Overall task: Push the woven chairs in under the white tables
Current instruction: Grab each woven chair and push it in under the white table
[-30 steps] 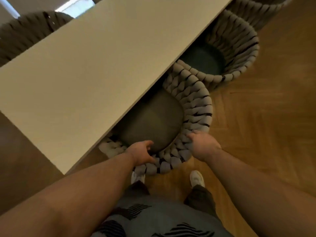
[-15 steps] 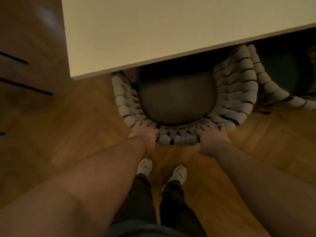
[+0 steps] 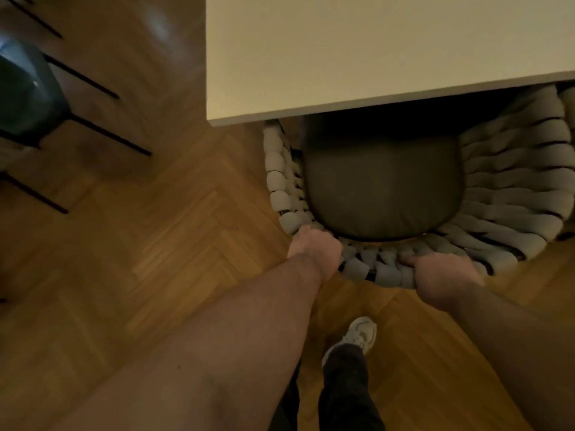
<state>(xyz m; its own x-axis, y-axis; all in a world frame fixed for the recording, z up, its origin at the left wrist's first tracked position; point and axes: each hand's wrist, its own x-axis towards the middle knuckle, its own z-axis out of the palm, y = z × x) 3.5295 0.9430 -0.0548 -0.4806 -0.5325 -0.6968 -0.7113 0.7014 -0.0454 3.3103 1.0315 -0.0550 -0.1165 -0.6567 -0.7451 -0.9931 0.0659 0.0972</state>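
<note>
The counter [image 3: 373, 51] at 12 o'clock is plain off-white. Under it the woven chair [image 3: 510, 188] shows thick pale grey bands with black gaps between them, around a dark olive-grey seat cushion [image 3: 382, 188]. The floor [image 3: 155, 244] is honey-brown herringbone parquet. At 9 o'clock a dark teal chair [image 3: 25, 94] has thin black legs [image 3: 109, 135]. At 6 o'clock are a whitish shoe [image 3: 361, 332] and black trousers [image 3: 345, 384].

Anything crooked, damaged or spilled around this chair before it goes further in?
Nothing stands out. The woven chair sits about square to the white table edge, its seat cushion partly underneath, weave intact as far as the dim light shows. The left hand and right hand grip its back rim. The wooden floor shows no spill.
</note>
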